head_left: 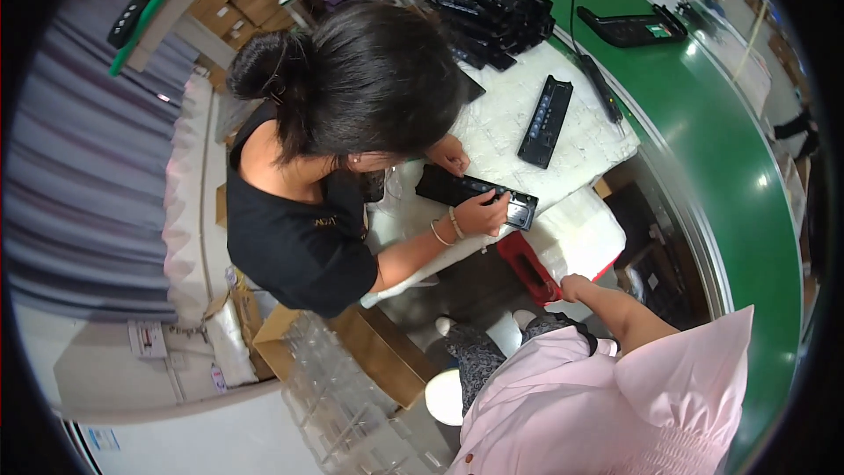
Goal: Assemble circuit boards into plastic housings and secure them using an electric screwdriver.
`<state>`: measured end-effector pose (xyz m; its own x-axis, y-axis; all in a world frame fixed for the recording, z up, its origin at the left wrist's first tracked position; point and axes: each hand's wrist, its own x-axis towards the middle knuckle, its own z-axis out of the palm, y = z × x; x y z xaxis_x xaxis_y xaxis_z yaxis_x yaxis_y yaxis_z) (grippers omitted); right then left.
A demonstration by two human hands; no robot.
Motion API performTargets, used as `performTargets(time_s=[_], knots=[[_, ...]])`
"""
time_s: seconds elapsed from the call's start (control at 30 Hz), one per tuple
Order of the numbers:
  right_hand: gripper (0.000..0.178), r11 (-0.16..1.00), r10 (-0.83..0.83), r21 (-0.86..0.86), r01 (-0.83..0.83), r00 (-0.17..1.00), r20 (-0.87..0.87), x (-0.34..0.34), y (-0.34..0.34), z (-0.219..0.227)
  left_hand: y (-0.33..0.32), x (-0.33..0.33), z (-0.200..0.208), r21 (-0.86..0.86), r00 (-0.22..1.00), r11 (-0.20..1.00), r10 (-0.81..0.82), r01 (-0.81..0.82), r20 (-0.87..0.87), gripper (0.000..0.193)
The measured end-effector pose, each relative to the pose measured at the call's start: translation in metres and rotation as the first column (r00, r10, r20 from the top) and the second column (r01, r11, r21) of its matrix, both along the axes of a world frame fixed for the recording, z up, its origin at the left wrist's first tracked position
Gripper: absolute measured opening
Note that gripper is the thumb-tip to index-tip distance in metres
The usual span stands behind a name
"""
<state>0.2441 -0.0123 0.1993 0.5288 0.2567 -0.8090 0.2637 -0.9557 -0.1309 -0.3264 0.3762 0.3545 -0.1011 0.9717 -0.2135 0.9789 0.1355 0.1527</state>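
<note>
My right hand (576,288) is closed around the rim of a red plastic basket (525,269). White material (580,237) fills or covers the top of the basket. My left hand is outside the picture. Beyond the basket, a co-worker in a black T-shirt (294,233) bends over a white-covered table (501,114). Both of the co-worker's hands are at a long black plastic panel (475,193) lying near the table's edge. A second black panel (545,121) with a row of small bluish parts lies farther back on the cover.
Several black plastic parts (492,18) are piled at the table's far end. A green conveyor (756,185) curves along the right, carrying a black part (633,28). A corded handheld tool (600,88) hangs beside the table. A cardboard box (378,347) and clear plastic trays (338,387) stand lower left.
</note>
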Motion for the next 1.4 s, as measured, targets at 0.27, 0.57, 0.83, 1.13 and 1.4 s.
performTargets(time_s=[0.27,0.57,0.83,1.13,1.4], knots=[[0.028,0.976,0.214,0.032,-0.216,0.976,0.042,-0.019,0.075,0.011,0.161,0.023,-0.032,0.193,0.954,0.939,0.297,-0.286,-0.033,0.027],[0.017,0.863,-0.331,0.412,0.293,0.943,0.022,0.001,0.148,0.059,0.251,0.053,-0.042,0.042,0.94,0.956,0.294,-0.291,-0.174,0.018],[0.019,0.914,-0.364,0.214,0.345,0.93,0.053,-0.037,0.115,0.068,0.272,0.058,-0.086,-0.013,0.956,0.968,0.244,-0.249,-0.164,0.019],[0.025,0.967,-0.147,0.233,0.1,0.97,0.195,-0.044,0.174,0.095,0.302,0.022,-0.147,-0.175,0.923,0.907,0.38,-0.384,-0.054,0.025],[0.017,0.983,-0.069,0.176,0.051,0.993,0.097,-0.062,0.176,0.117,0.318,0.035,-0.174,-0.029,0.94,0.944,0.331,-0.329,0.082,0.02]])
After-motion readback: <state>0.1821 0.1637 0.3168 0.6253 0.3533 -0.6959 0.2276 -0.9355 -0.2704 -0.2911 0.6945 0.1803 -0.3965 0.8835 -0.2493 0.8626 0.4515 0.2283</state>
